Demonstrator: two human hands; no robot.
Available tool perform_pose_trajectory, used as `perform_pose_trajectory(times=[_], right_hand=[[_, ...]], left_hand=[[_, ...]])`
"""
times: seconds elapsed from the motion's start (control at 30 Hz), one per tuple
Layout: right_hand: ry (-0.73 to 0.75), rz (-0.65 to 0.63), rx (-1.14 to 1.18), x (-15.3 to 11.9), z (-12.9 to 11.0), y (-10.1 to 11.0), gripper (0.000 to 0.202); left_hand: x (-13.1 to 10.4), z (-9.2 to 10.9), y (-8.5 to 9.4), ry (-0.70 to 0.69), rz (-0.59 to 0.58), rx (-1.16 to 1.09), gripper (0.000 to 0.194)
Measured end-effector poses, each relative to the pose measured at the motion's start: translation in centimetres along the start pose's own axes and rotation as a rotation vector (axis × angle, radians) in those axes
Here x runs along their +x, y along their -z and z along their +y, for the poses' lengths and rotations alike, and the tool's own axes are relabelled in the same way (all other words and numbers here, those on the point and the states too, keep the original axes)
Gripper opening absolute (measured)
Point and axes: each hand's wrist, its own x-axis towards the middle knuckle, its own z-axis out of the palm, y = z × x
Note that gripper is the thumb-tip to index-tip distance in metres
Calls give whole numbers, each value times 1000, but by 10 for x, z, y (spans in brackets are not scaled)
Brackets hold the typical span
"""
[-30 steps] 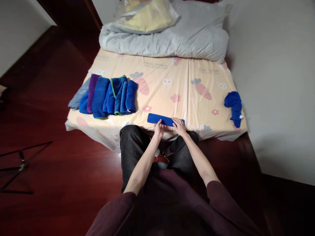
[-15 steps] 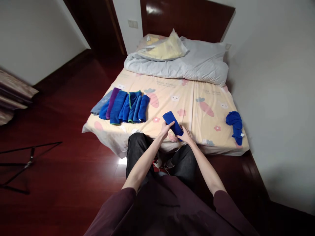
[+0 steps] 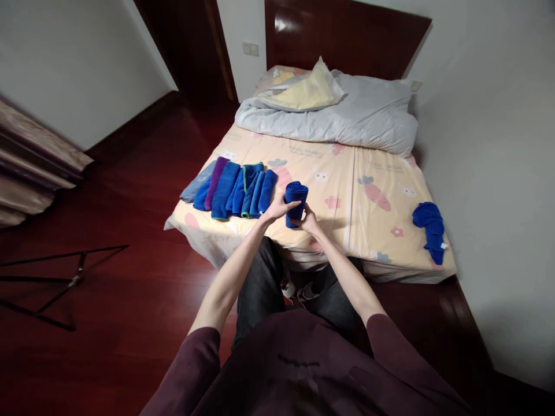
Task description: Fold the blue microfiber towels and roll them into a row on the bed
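Between my two hands a rolled blue towel [image 3: 296, 195] stands nearly upright over the front part of the bed, its spiral end facing up. My left hand [image 3: 278, 208] grips it from the left, thumb across the front. Lower down on the right side, my right hand [image 3: 309, 221] is closed around it near the bottom end. Just left of my hands lies a row of rolled towels [image 3: 227, 190], mostly blue, some with green edging. One purple rolled towel [image 3: 217, 184] and a grey-blue one at the far left belong to the same row.
A crumpled blue towel [image 3: 429, 231] lies at the bed's right edge. A grey quilt [image 3: 368, 110] and a yellow pillow [image 3: 314, 89] are heaped by the headboard [image 3: 347, 34]. Black stand legs [image 3: 76, 280] rest on the floor at left, near a curtain [image 3: 34, 162].
Both hands have carried the rolled blue towel left, toward the row, and turned it from slanted to nearly upright. The camera view has shifted slightly to the left.
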Motion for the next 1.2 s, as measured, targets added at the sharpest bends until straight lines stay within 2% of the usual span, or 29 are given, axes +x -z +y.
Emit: perform_pose_trajectory(times=[0.2, 0.4, 0.57, 0.7, 0.9, 1.03, 1.2], right_hand=[[-45, -53, 134, 47, -16, -27, 64], [-123, -79, 182, 70, -16, -46, 63], [-189, -87, 248, 65, -8, -56, 69], [-205, -107, 278, 63, 2, -61, 68], [-265, -89, 258, 63, 19, -67, 54], [-258, -100, 306, 63, 28, -71, 54], [-247, -110, 327, 63, 33, -72, 56]], left_hand=[[15, -7, 38, -47, -51, 77, 54], [27, -25, 57, -57, -18, 115, 62], [27, -41, 62, 5, -86, 117, 65], [28, -51, 64, 58, -130, 126, 59], [35, -62, 66, 62, -82, 127, 58], [39, -66, 68, 59, -31, 113, 65], [42, -68, 68, 75, -31, 105, 62]])
